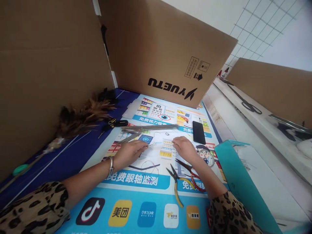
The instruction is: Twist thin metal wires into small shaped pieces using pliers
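On the tabletop point(68, 159), the left hand point(130, 152) has its fingers pinched together on a thin wire point(153, 145). The right hand point(185, 148) is near it, fingers curled under, can't tell their grip. Yellow-handled pliers point(175, 185) lie by the right wrist

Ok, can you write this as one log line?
left hand: at thin wire | right hand: at same wire | yellow pliers: lying by right wrist

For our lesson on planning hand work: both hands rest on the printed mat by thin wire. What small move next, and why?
Probably the right hand should reach back for the yellow-handled metal pliers, which lie untouched beside its wrist, while the left hand steadies the thin grey wire at its fingertips.
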{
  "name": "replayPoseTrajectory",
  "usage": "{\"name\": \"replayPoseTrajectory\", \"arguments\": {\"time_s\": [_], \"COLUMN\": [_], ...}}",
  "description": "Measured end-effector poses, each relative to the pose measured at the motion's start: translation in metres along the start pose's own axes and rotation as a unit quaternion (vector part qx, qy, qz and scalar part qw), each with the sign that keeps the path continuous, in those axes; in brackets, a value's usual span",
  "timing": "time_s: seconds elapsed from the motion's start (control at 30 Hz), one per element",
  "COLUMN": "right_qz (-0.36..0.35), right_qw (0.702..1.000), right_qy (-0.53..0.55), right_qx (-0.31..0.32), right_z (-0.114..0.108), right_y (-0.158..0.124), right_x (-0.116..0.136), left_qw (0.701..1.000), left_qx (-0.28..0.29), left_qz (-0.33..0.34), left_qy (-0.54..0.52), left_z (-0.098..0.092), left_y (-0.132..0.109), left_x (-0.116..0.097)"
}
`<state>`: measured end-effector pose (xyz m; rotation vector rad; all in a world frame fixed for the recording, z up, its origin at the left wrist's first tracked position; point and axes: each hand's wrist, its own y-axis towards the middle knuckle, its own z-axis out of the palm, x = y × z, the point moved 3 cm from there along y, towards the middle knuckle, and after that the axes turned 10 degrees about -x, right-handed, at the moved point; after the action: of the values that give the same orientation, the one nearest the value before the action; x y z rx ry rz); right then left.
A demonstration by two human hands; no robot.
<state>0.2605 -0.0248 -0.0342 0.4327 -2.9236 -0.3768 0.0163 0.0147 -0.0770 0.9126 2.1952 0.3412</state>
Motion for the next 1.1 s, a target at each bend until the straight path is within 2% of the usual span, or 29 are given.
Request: {"name": "replayPoseTrajectory", "arguments": {"time_s": [0.17,0.27,0.4,0.57,0.67,0.77,0.93,1.1], "right_qz": [-0.068,-0.079,-0.053,-0.018,-0.001,-0.002,-0.077,-0.04], "right_qw": [0.998,0.997,0.997,0.997,0.996,0.998,0.997,0.999], "right_qy": [0.002,-0.024,-0.06,-0.081,-0.085,-0.058,0.014,-0.025], "right_qx": [-0.016,-0.006,0.003,0.007,0.01,0.005,0.017,0.011], "right_z": [0.027,0.042,0.042,0.019,0.007,-0.002,0.0,0.002], "right_y": [0.044,0.057,0.045,0.012,-0.003,-0.014,-0.022,-0.011], "right_x": [0.043,0.054,0.035,-0.008,-0.023,-0.023,-0.009,-0.02], "left_qw": [1.0,0.999,0.999,0.999,0.999,0.998,0.998,0.997], "left_qx": [-0.009,-0.012,0.001,0.008,0.008,0.015,0.017,0.015], "left_qz": [0.02,0.026,0.019,0.015,0.019,0.006,-0.014,-0.023], "left_qy": [0.013,0.022,0.033,0.043,0.046,0.054,0.06,0.067], "left_z": [-0.002,-0.002,0.0,0.001,0.001,0.0,-0.004,-0.003], "left_y": [0.0,-0.001,-0.001,-0.001,-0.001,-0.001,0.001,0.001], "left_x": [-0.002,-0.001,0.001,0.002,0.002,0.004,0.007,0.009]}}
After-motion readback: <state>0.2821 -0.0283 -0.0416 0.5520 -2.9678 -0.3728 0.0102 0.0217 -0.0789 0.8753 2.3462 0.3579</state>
